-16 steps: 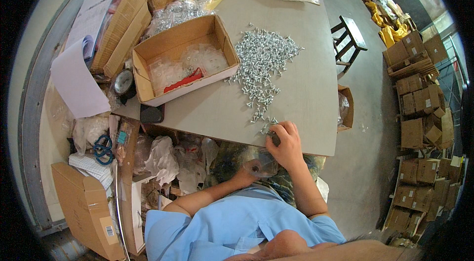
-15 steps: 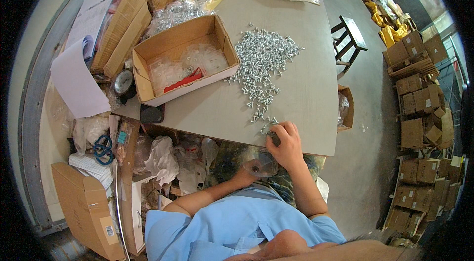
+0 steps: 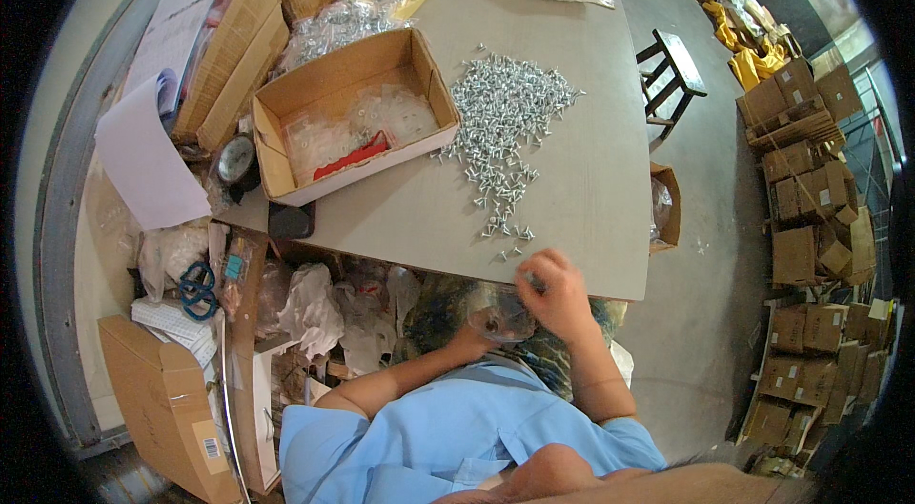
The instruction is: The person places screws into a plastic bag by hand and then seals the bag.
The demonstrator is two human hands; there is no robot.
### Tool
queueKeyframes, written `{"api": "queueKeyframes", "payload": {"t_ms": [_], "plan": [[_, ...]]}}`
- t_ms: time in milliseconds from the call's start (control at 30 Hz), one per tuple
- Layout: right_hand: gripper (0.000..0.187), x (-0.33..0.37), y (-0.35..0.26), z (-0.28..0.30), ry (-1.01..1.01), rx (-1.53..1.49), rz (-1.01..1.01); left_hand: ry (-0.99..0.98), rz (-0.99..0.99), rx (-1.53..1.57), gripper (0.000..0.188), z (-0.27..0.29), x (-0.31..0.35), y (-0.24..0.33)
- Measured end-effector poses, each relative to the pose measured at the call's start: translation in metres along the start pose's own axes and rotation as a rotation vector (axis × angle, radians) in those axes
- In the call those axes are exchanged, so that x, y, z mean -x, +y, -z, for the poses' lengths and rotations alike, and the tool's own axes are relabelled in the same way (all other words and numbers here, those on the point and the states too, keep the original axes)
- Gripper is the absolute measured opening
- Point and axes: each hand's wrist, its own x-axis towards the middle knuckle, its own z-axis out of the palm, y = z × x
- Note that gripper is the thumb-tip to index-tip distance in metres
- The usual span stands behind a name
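A large pile of short silver screws (image 3: 505, 113) is spread over the grey table (image 3: 410, 227), thinning to a few strays toward the near edge. Just past those strays, at the table's near edge, my right hand (image 3: 556, 289) has its fingers curled together; what they hold, if anything, is hidden and slightly blurred. Below the edge, over my lap, my left hand (image 3: 469, 342) grips a clear plastic bag (image 3: 515, 321), its fingers partly seen through the film. The bag's contents are too small to make out.
Left of the pile, an open cardboard box (image 3: 357, 113) contains small clear bags and a red strip. Behind it lies a heap of bagged hardware (image 3: 348, 27). A black phone (image 3: 292, 220) rests by the near edge. A dark stool (image 3: 672, 80) stands right of the table.
My right hand has drawn back from the stray screws toward me and the bag. Fewer screws lie at the table's near edge. My left hand stays in about the same place.
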Motion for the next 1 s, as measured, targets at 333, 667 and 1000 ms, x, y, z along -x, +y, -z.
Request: {"api": "queueKeyframes", "payload": {"t_ms": [333, 667, 1000], "plan": [[0.023, -0.044, 0.02, 0.003, -0.014, 0.137, 0.151, 0.085, 0.006, -0.147, 0.037, -0.001, 0.005, 0.016], [0.01, 0.002, -0.007, 0.009, -0.185, -0.072, -0.025, -0.01, 0.05, -0.113, 0.026, -0.001, -0.003, -0.02], [0.021, -0.034, -0.003, -0.032, 0.187, 0.197, 0.036, -0.015, -0.094, -0.032, 0.03, 0.001, -0.002, -0.002]]}}
